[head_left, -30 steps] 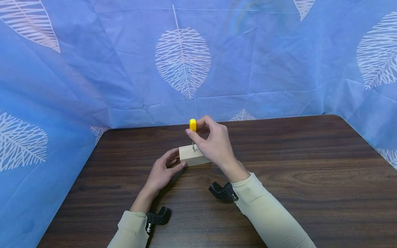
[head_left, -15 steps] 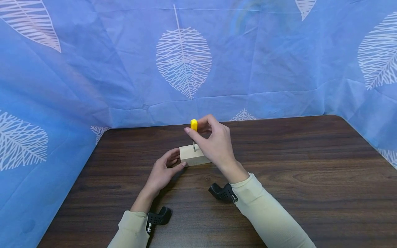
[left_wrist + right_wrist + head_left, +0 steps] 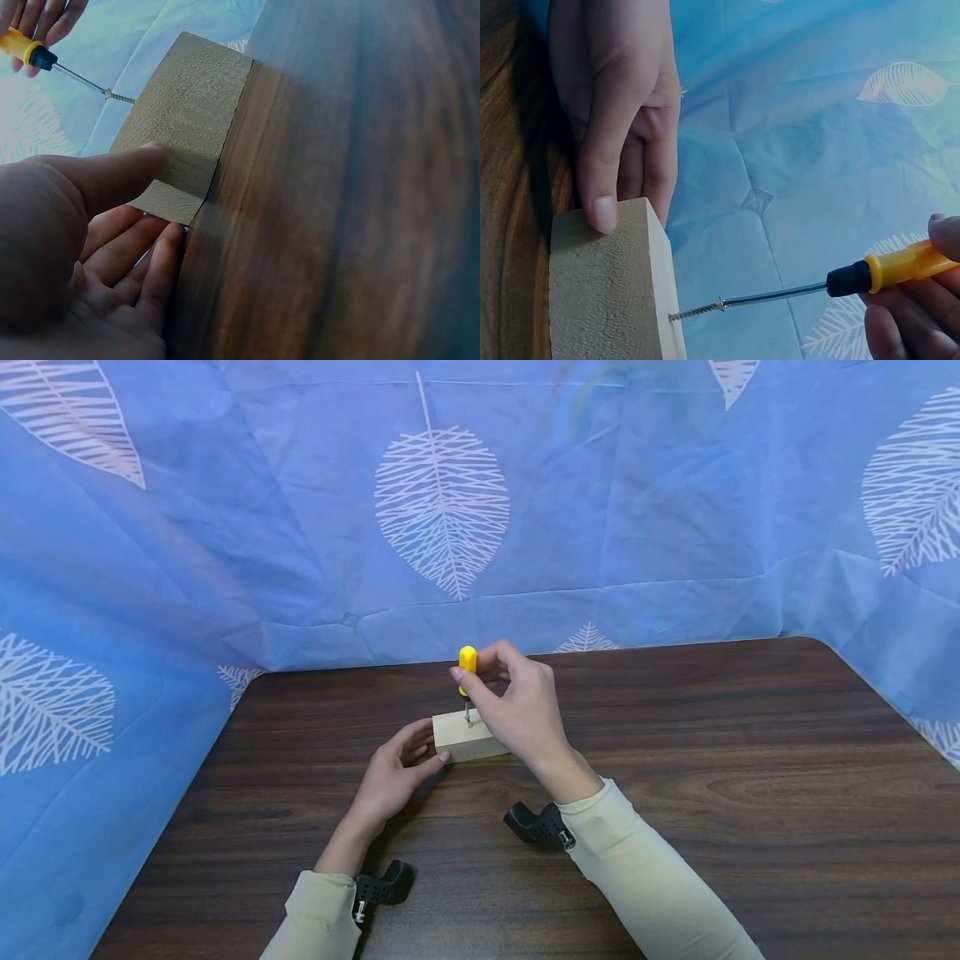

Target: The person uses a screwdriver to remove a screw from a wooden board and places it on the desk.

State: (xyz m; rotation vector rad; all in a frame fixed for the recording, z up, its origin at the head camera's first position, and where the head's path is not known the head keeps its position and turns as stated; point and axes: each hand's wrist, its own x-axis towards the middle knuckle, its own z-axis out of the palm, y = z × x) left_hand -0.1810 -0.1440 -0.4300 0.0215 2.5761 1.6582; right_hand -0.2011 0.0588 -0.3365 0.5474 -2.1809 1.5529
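Observation:
A pale wooden block lies on the dark table. My left hand holds its left end, thumb on the near face and fingers round behind, as the left wrist view also shows. A threaded screw stands upright in the block's top, much of its thread showing above the wood. Above it is a screwdriver with a yellow handle, black collar and thin metal shaft, its tip on the screw head. My right hand pinches the handle between thumb and fingers. In the head view this hand hides the block's right end.
The brown wood-grain table extends on all sides of the block. Behind and to the left hangs a blue cloth with white leaf prints. Black wrist mounts sit at both cuffs, above the tabletop.
My right thumb and fingers have shifted slightly on the screwdriver, and more of its yellow handle shows below the thumb. The left hand and block stay in place.

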